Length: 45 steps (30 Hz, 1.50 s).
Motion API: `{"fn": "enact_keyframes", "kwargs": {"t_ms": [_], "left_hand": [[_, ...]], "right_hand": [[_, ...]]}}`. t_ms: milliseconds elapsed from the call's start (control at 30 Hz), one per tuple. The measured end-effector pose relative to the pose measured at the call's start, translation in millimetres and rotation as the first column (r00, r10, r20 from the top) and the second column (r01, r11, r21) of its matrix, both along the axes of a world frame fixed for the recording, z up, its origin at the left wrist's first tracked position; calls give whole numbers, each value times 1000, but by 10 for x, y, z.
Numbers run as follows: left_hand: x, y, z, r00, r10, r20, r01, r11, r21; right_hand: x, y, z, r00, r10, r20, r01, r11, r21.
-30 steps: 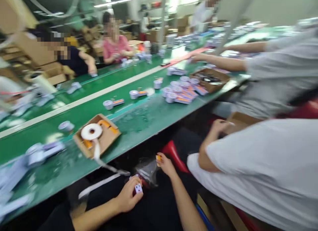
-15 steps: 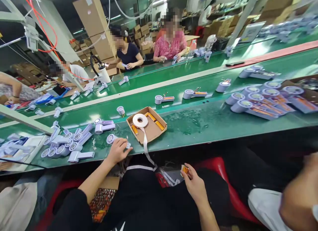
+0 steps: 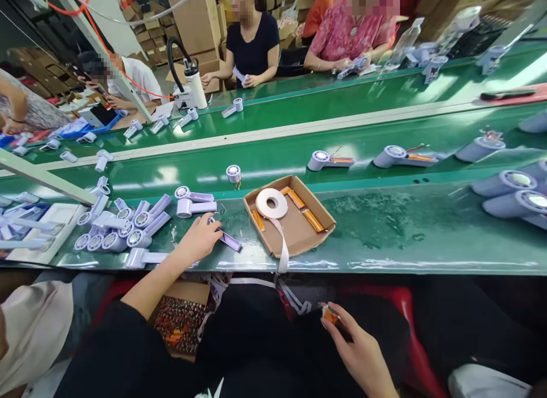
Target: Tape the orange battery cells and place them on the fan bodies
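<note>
My left hand [image 3: 197, 239] reaches onto the green bench and closes over a pale purple handheld fan part [image 3: 228, 240] lying near the front edge. My right hand [image 3: 358, 348] stays low over my lap, its fingertips pinching a small orange piece [image 3: 329, 315]. Between the two hands sits an open cardboard tray [image 3: 299, 230] holding a white tape roll [image 3: 272, 203] and several orange batteries [image 3: 313, 220]; the tape's loose end hangs over the bench edge.
A heap of purple fan parts [image 3: 123, 230] lies left of my left hand. More fans [image 3: 328, 159] ride the green conveyor [image 3: 384, 124] beyond. A box of small parts [image 3: 182, 324] sits under the bench. Other people work across the belt and at the left.
The view has swung left and down. My left hand went from my lap to the bench and onto a fan part. My right hand kept its orange piece over my lap.
</note>
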<state>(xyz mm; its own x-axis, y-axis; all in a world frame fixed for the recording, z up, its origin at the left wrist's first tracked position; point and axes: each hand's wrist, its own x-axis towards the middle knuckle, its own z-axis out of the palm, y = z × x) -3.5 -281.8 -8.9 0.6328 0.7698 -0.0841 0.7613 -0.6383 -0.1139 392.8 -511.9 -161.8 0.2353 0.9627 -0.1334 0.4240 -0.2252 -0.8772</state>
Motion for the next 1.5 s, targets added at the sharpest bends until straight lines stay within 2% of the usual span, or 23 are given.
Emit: {"fn": "enact_keyframes", "kwargs": {"t_ms": [100, 167, 233, 300, 367, 400, 467, 500, 567, 633, 700, 767, 833, 933, 1100, 1200, 1267, 1400, 1500], "left_hand": [[7, 110, 80, 994, -85, -66, 79, 992, -96], [25, 227, 217, 984, -170, -52, 163, 979, -120], [88, 507, 400, 973, -232, 12, 233, 971, -55], [230, 1017, 557, 968, -241, 72, 238, 970, 45], [451, 1707, 609, 975, -202, 89, 195, 977, 88], [577, 2073, 582, 983, -167, 80, 161, 984, 79], [809, 2742, 441, 992, -100, 73, 100, 995, 9], [897, 3016, 345, 995, -70, 72, 73, 997, -40], [994, 3413, 152, 997, -33, 68, 41, 992, -122], [998, 3638, 10, 996, -29, 80, 45, 977, -206], [956, 3754, -59, 987, -30, 160, 81, 943, -324], [918, 3814, -77, 966, -7, 259, 119, 901, -418], [911, 3838, -82, 949, 20, 314, 124, 893, -432], [952, 3820, -109, 946, 44, 322, 89, 918, -386], [1079, 3732, -149, 948, 78, 310, 24, 950, -312], [1145, 3699, -147, 955, 86, 285, 2, 955, -296], [1161, 3679, -146, 963, 71, 261, 6, 959, -284], [1158, 3646, -132, 980, -45, 193, 86, 974, -210], [1217, 3601, -64, 973, -172, 157, 196, 969, -152]], "right_hand": [[-18, 119, 230, 996, 81, 29, -83, 995, 52], [38, 177, 410, 993, 112, 25, -114, 991, 73], [125, 296, 660, 995, 103, -5, -102, 993, 66], [192, 557, 988, 999, 27, -47, -21, 993, 114], [205, 1006, 1353, 993, -61, -101, 88, 955, 283], [189, 1298, 1525, 989, -55, -134, 106, 907, 408], [125, 1976, 1800, 990, 42, -137, 49, 795, 604], [79, 2339, 1889, 988, 99, -122, 2, 767, 642], [-31, 3066, 1957, 981, 174, -87, -80, 769, 634], [-168, 3739, 1891, 966, 254, -51, -183, 808, 560], [-335, 4316, 1739, 940, 341, -6, -301, 839, 453], [-521, 4769, 1561, 912, 408, 40, -396, 851, 344], [-692, 5090, 1403, 896, 432, 100, -442, 855, 270], [-834, 5358, 1241, 862, 441, 252, -494, 843, 215], [-727, 5461, 1145, 746, 422, 514, -550, 827, 119], [-653, 5436, 1150, 626, 400, 669, -569, 821, 41], [-656, 5414, 1168, 528, 426, 734, -606, 795, -26], [-714, 5388, 1249, 371, 492, 788, -654, 741, -155], [-710, 5298, 1388, 353, 506, 787, -660, 731, -174]]}}
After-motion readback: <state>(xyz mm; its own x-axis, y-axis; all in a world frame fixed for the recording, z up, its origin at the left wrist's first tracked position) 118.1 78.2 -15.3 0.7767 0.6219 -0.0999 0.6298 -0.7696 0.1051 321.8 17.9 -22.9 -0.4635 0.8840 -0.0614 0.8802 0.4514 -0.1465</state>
